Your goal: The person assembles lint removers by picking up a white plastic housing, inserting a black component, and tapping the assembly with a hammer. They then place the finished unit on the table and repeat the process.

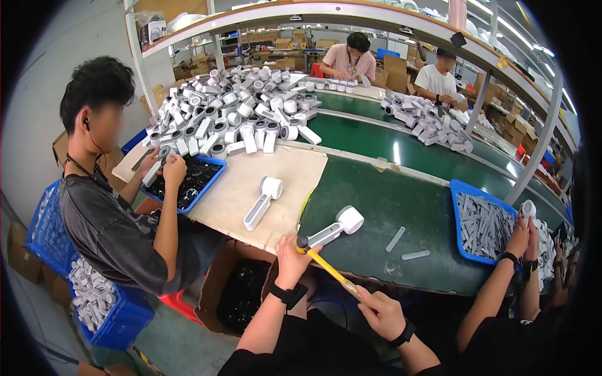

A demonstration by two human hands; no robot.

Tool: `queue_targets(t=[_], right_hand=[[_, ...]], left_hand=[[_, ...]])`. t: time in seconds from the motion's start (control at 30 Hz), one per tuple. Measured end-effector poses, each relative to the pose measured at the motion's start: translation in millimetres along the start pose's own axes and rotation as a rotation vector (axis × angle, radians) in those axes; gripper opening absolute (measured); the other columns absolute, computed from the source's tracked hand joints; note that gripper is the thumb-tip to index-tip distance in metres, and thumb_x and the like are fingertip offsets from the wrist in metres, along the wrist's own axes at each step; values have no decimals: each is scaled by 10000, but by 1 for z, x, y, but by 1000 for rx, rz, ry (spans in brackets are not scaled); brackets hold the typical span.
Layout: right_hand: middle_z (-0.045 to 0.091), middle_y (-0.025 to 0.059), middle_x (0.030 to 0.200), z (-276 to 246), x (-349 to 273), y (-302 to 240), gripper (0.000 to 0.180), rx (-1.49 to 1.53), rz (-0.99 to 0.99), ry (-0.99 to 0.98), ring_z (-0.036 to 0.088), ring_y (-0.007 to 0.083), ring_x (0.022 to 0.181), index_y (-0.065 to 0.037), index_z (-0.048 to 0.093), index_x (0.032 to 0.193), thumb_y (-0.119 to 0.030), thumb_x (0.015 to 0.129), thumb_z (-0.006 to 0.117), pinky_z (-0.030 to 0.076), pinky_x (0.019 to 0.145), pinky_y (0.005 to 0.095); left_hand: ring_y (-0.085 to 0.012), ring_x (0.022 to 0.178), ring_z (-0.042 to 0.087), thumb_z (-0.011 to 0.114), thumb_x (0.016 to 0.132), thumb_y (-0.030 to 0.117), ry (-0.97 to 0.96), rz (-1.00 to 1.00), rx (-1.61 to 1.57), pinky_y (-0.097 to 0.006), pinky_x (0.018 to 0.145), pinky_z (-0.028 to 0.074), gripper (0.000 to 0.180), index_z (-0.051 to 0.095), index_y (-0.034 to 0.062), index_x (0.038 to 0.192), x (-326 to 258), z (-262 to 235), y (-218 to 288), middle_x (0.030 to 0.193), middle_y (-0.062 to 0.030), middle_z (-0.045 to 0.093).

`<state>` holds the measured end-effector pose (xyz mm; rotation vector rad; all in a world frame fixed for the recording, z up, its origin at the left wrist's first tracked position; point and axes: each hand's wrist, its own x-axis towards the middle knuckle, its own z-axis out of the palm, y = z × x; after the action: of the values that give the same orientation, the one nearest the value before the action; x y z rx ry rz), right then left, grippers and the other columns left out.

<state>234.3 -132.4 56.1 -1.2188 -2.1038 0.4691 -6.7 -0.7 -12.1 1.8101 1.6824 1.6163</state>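
Observation:
My right hand [384, 314] is closed round the lower part of a hammer [332, 271] with a yellow shaft. The dark hammer head [303, 243] is over the fingers of my left hand [293, 260], at the handle end of a white handheld device [349, 219]. That device has a round drum-shaped head and a grey strip along its handle. My left hand grips its handle end at the table edge; the fingertips are partly hidden by the hammer. A second such device [263, 202] lies to the left on the cardboard sheet [291, 172].
Two grey strips [414, 255] lie on the green table, left of a blue tray [463, 235] full of strips. Behind stands a large pile of white devices [232, 109]. A co-worker [119, 188] sits left by a blue tray of black parts [197, 178]; another person's hands [523, 235] are at right.

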Motion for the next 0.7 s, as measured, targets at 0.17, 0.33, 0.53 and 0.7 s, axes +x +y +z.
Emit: queue_targets(t=[0.17, 0.33, 0.53, 0.7], right_hand=[[572, 127, 741, 3, -2, 19, 459, 58, -12, 147, 581, 260, 615, -24, 622, 1269, -7, 816, 699, 467, 587, 334], [599, 125, 763, -12, -2, 19, 482, 152, 103, 111, 594, 181, 645, -7, 605, 1287, -3, 814, 703, 451, 596, 302], [693, 113, 925, -7, -30, 18, 519, 268, 207, 246, 618, 114, 770, 48, 577, 1300, 12, 799, 707, 475, 707, 230], [703, 98, 946, 2, -39, 26, 521, 362, 258, 277, 618, 96, 793, 35, 578, 1307, -3, 806, 715, 478, 720, 233]], left_hand=[[-281, 922, 574, 835, 699, 291, -65, 43, 112, -401, 851, 402, 305, 716, 81, 886, 3, -3, 1, 839, -78, 651], [-305, 920, 601, 810, 713, 234, -82, 137, 206, -401, 858, 420, 290, 725, 73, 938, 15, -12, 11, 900, -106, 681], [-323, 910, 608, 802, 705, 253, 168, 212, 463, -440, 830, 426, 315, 718, 40, 921, 48, -39, -11, 894, -132, 688], [-303, 905, 586, 795, 680, 272, 231, 103, 751, -440, 794, 409, 282, 674, 55, 812, 75, -53, -55, 867, -115, 673]])
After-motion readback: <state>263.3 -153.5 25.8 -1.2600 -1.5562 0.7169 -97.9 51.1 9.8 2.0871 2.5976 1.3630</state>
